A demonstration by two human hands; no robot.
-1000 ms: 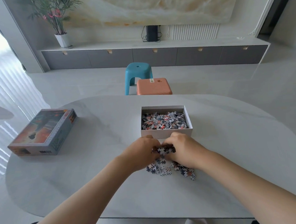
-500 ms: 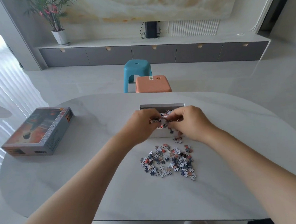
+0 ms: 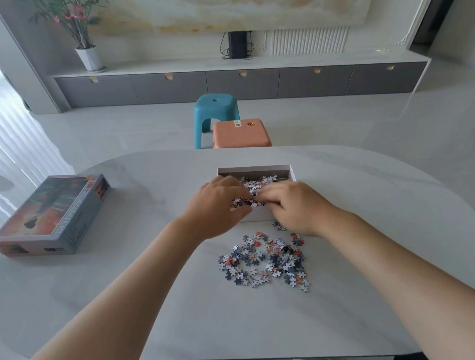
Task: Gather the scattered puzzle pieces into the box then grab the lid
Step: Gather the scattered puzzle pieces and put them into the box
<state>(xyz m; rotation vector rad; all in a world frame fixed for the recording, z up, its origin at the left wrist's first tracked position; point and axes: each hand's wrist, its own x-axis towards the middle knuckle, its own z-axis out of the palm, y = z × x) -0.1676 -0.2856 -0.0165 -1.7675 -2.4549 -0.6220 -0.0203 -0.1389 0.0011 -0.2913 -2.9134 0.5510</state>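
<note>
Hovering over box: left hand (image 3: 218, 206) and right hand (image 3: 291, 207), fingertips meeting above the near half of the box (image 3: 258, 169), seemingly so that whatever they carry drops inside its walls.
Hand state: fingers of both bent downward and drawn together. Whether they pinch pieces or hold nothing cannot be told, as the fingertips are blurred against the pieces beneath.
Pieces in box: a layer (image 3: 261, 181) showing beyond the knuckles, its near part covered by the hands.
Loose pieces: a spread heap (image 3: 264, 262) on the table (image 3: 154, 298), just in front of the box and near enough for short scoops. A few strays (image 3: 279, 226) lie beside the right hand.
Lid: picture side up (image 3: 53, 215), well apart at the table's left, out of the way and probably kept for last.
Hidden: box's near-left corner, behind the left hand. Lid's lettering too small to read.
</note>
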